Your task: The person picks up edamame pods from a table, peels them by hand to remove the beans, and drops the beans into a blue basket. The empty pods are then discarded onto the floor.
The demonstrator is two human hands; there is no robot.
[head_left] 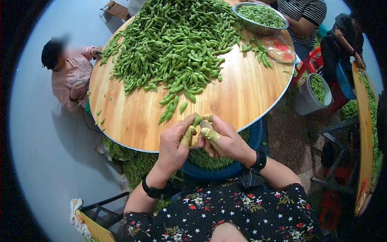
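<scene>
Between the thumb and fingers of my left hand [174, 141] is a green soybean pod [196, 120], held over the table's near edge. My right hand [229, 142] is closed right beside it, its fingertips meeting the pod's end. Whatever those fingers grip is too small and covered to make out. Yellowish covers wrap the thumb of each hand and some right fingers. Just beyond my hands lie a few loose pods [169, 109], in front of a big heap of soybean pods [181, 44].
The round wooden table [133, 121] fills the middle. A blue tub [254, 139] of greens sits below its edge. At the far right of the tabletop stands a metal bowl [244, 20] of shelled beans [262, 15]. Several people sit around; a white bucket [304, 101] stands right.
</scene>
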